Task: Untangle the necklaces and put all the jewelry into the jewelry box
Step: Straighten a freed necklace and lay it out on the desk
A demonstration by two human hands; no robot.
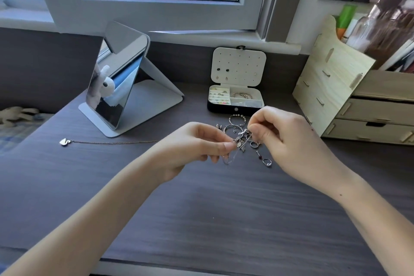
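Note:
A tangle of thin silver chains (240, 141) is held just above the dark desk (201, 208) between both hands. My left hand (192, 148) pinches it from the left, with a loop of chain hanging below the fingers. My right hand (289, 141) pinches it from the right with curled fingers. Bangles (237, 119), rings (254, 144) and an earring (267, 162) lie on the desk under and behind the tangle. A separate necklace with a swan pendant (64, 142) lies stretched out to the left. The jewelry box (235, 105) stands open behind, holding rings and a bracelet.
A folding mirror (116, 83) stands at the back left of the desk. A wooden drawer organiser (363, 105) fills the right side, close to my right hand. A window sill runs behind the box. A soft toy (18, 114) lies beyond the desk's left edge.

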